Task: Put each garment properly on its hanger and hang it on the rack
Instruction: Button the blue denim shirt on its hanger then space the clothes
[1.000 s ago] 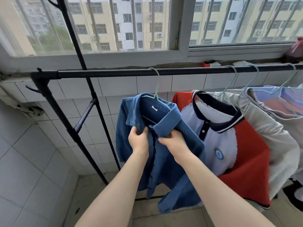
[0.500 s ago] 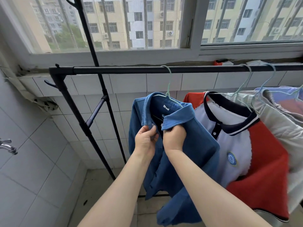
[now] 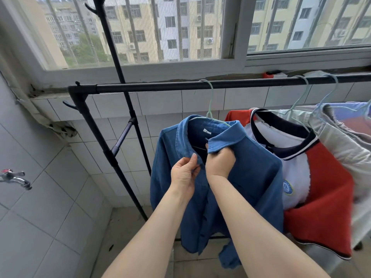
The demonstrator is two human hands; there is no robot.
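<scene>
A blue collared shirt (image 3: 253, 177) hangs on a pale green hanger (image 3: 209, 105), whose hook sits over the black rack bar (image 3: 160, 87). My left hand (image 3: 184, 173) pinches the left front edge of the shirt just below the collar. My right hand (image 3: 219, 161) grips the right front edge under the folded collar tip. The two hands are close together at the shirt's neck opening.
Right of it hang a red, white and navy polo (image 3: 321, 187) and pale garments (image 3: 345, 137) on more hangers. The rack's slanted black legs (image 3: 112, 157) stand at the left before a tiled wall. A tap (image 3: 16, 178) juts from the left wall. A window is behind.
My hands have drawn closer together at the shirt's neck, pulling the two front edges toward each other. The view has shifted so the rack sits further right.
</scene>
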